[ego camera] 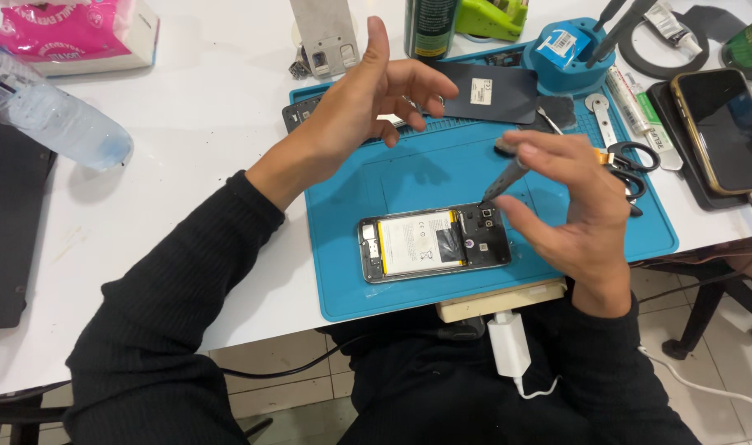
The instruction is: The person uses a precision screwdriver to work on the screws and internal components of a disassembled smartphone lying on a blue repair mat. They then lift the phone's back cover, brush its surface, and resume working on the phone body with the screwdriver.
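Observation:
An opened phone (pixel 434 244) lies face down on a blue work mat (pixel 376 288), its white battery and dark circuit board exposed. My right hand (pixel 574 206) holds a thin grey screwdriver (pixel 506 177) whose tip points down at the phone's upper right corner. My left hand (pixel 368 103) is raised above the mat's far left part, fingers spread, holding nothing. A dark phone back cover (pixel 491 92) rests on the mat behind the hands.
A blue tool holder (pixel 567 53), black scissors (pixel 632 161) and tubes (pixel 632 107) sit at the right. A second phone (pixel 722 128) lies far right. A plastic bottle (pixel 54 119) and a pink tissue pack (pixel 79 33) are at the left. A white charger (pixel 508 342) hangs at the table edge.

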Demonstrator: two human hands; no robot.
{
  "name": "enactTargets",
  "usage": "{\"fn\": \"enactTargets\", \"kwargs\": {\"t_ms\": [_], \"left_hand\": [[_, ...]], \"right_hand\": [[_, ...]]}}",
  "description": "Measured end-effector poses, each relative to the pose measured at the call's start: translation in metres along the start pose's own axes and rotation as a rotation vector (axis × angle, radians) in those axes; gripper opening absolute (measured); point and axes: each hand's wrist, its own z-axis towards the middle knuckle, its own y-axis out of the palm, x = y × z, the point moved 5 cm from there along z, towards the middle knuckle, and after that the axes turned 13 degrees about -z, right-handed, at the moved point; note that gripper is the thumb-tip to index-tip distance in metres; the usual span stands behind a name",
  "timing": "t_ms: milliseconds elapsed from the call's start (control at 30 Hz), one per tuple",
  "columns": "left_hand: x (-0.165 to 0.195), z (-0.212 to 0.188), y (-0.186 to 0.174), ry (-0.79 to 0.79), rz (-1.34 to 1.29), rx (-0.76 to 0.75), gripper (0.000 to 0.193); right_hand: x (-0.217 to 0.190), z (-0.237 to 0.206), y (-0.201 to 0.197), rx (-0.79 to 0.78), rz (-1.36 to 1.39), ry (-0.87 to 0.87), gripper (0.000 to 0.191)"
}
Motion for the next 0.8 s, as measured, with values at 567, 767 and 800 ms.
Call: {"fn": "enactTargets", "kwargs": {"t_ms": [567, 767, 800], "left_hand": [[0.019, -0.004, -0.008, 0.020, 0.030, 0.002, 0.105], [0.047, -0.016, -0.024, 0.119, 0.076, 0.016, 0.105], [0.051, -0.017, -0.025, 0.136, 0.085, 0.010, 0.105]], "right_hand": [[0.000, -0.001, 0.007, -0.062, -0.021, -0.040, 0.053], [0.000, -0.007, 0.013, -0.034, -0.027, -0.016, 0.053], [0.001, -0.007, 0.013, -0.032, -0.026, -0.001, 0.054]]}}
